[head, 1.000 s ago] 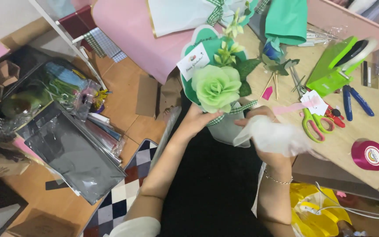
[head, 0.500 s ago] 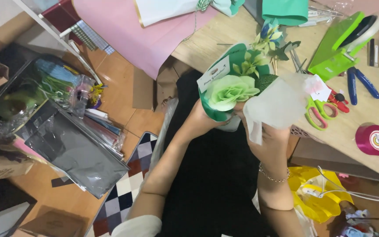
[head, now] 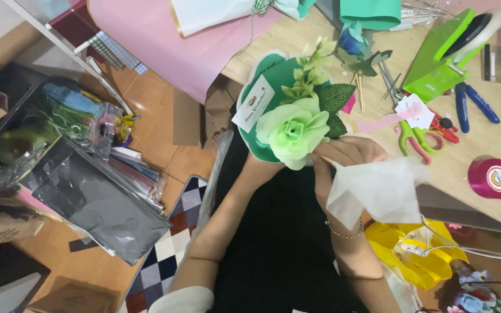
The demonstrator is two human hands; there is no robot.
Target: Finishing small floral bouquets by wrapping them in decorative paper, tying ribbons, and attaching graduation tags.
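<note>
Bouquet (head: 292, 124) gripped between left hand (head: 262, 168), right hand (head: 343, 156)

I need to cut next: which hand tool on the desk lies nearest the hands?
The green-handled scissors, just beyond the right hand. The red-handled tool lies behind them, and the blue-handled pliers farther off still.

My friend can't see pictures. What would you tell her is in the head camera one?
Seen from above, a person's left hand holds a small bouquet with a pale green paper rose, green leaves and a white tag, while the right hand brings white tissue paper up beside it. On the wooden table behind lie green-handled scissors, a magenta ribbon roll and pink paper.
</note>
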